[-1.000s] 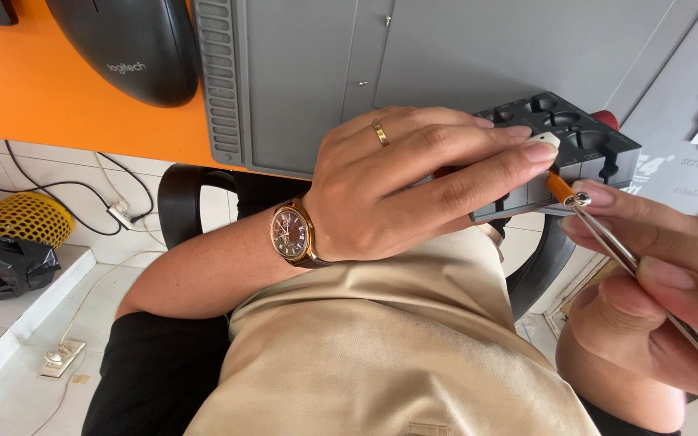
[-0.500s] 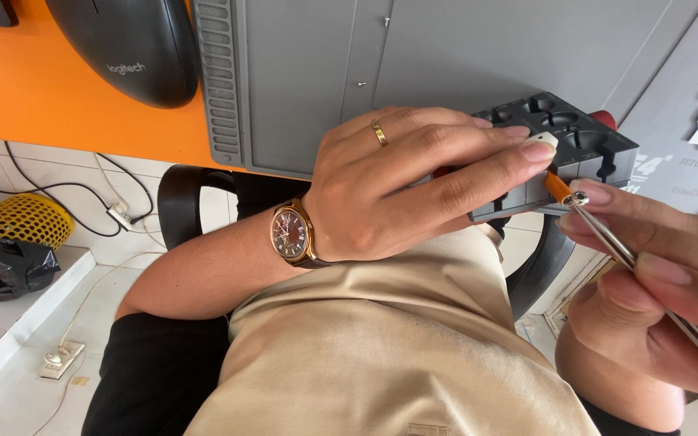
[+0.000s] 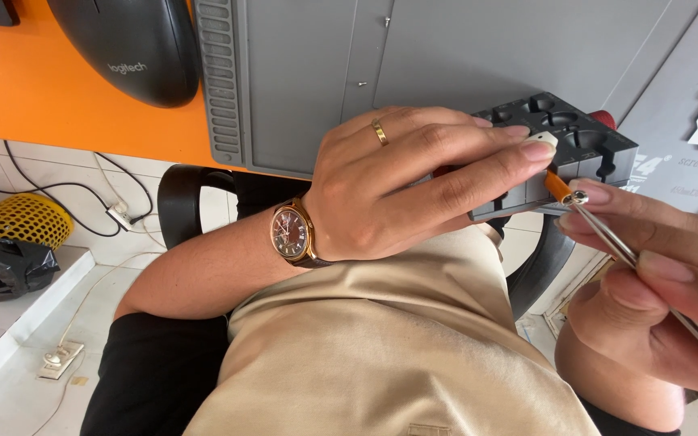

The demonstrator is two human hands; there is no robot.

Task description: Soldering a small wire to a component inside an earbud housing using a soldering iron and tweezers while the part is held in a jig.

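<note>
My left hand [image 3: 414,182], with a gold ring and a brown wristwatch, lies over a black plastic holder [image 3: 583,149] with round sockets at the desk's edge, and its fingers grip the holder's near side. A small white piece [image 3: 540,139] shows at my fingertips. My right hand [image 3: 656,282] pinches a thin metal tool [image 3: 607,230] with an orange tip [image 3: 559,187]. The tip touches the holder's front edge just below my left fingertips.
A grey mat [image 3: 414,56] covers the orange desk [image 3: 34,89], with a black mouse [image 3: 127,44] at the upper left. Under the desk are a black chair [image 3: 179,202], cables, a power strip [image 3: 60,359], a yellow mesh bag [image 3: 26,220] and a white shelf [image 3: 10,323].
</note>
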